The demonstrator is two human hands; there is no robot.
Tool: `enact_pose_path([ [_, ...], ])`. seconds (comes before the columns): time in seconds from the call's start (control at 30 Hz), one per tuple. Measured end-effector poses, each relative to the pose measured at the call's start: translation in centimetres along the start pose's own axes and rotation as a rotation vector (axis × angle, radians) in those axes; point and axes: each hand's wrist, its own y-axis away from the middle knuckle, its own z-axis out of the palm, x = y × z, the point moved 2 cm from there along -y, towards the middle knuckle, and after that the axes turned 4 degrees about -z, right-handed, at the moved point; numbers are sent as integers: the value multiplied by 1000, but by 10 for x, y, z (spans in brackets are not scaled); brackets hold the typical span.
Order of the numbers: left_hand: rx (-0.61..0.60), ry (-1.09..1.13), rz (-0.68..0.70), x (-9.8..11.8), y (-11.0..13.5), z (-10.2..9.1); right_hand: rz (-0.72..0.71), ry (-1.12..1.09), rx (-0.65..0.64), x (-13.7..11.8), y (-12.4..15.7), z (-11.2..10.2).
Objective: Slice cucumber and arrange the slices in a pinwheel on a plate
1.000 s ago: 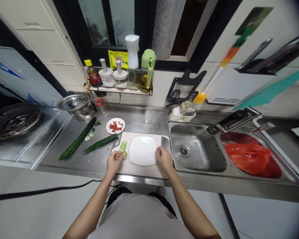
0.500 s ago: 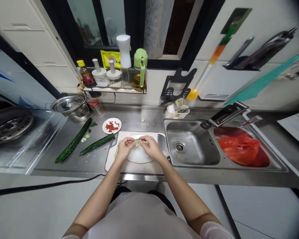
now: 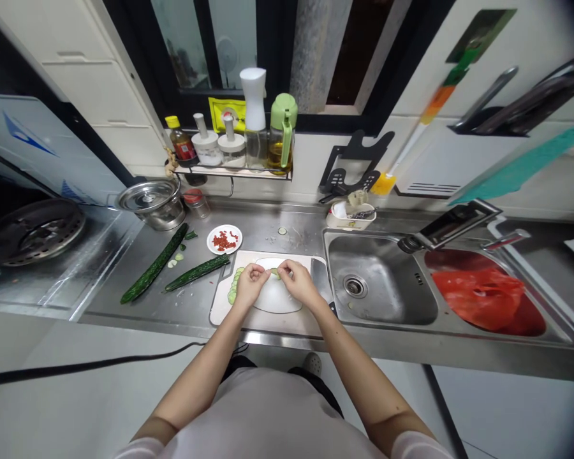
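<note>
Between the fingertips of both hands is a thin cucumber slice (image 3: pixel 275 273), held over a white plate (image 3: pixel 278 303). My left hand (image 3: pixel 251 284) pinches its left side. On its right side, my right hand (image 3: pixel 297 281) has its fingers closed too. The plate rests on a pale cutting board (image 3: pixel 224 315). A row of overlapping cucumber slices (image 3: pixel 233 292) lies at the board's left, partly behind my left hand. At the board's right lies a knife (image 3: pixel 321 279) with a broad blade and dark handle.
Left of the board lie a cut cucumber (image 3: pixel 196 274) and a long cucumber (image 3: pixel 155 268). Behind them stand a small plate of chopped red pieces (image 3: pixel 215 240) and a lidded steel pot (image 3: pixel 165 215). A sink (image 3: pixel 380 255) adjoins on the right, with a red plastic bag (image 3: pixel 478 296).
The camera view has shifted, so the scene sits further right. The slice between my hands has tilted and now shows more edge-on.
</note>
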Motion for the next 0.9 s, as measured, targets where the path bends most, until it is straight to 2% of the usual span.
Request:
enact_pose_path([
  [0.13,-145,44,-215,0,4,5,-96,119,23,-6,0,-7],
  [0.23,-241,170,-398,3,4,9,-182,200,-13,-10,2,-10],
  [0.3,-270,266,-467,5,2,11,-228,234,-49,-10,4,-11],
  [0.57,-289,331,-416,14,-3,10,-304,245,-57,-1,9,-10],
  [0.9,-209,280,-347,5,-15,12,-169,146,-88,9,7,-5],
])
